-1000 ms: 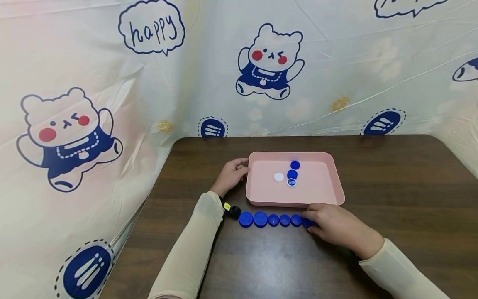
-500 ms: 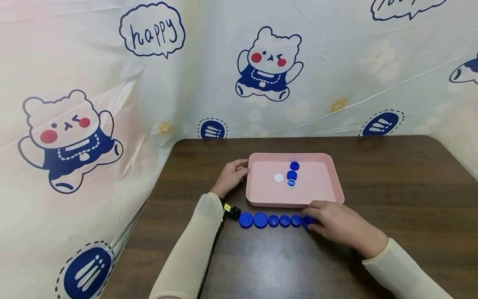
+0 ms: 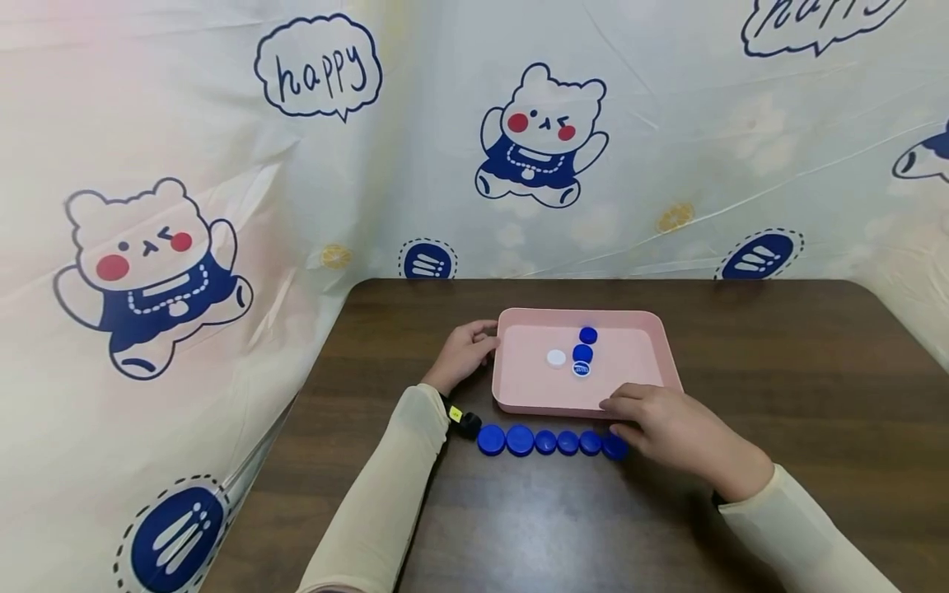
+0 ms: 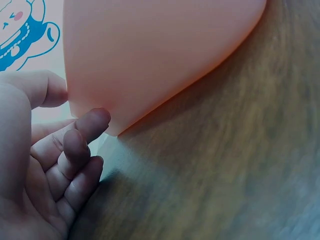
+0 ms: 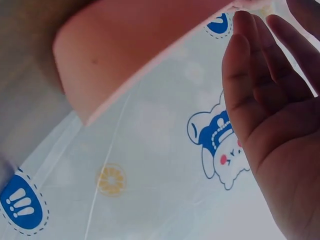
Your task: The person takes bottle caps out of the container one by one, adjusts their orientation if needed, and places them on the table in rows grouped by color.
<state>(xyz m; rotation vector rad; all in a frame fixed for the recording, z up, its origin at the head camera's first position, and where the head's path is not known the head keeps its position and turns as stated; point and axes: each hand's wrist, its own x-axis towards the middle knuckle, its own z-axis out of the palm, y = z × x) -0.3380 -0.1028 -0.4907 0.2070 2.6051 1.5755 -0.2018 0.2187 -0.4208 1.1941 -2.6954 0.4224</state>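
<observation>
Six blue caps [image 3: 545,442] line the counter [image 3: 519,519] before the pink tray [image 3: 521,385], apparently set, the relaxed, empty right hand [image 3: 678,432] having just released the rightmost cap [image 3: 614,448] while the left hand [image 3: 461,356] loosely touches the tray.

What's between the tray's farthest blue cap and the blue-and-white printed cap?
Another blue cap. The head view shows it in the pink tray, between the farthest blue cap and the printed cap.
</observation>
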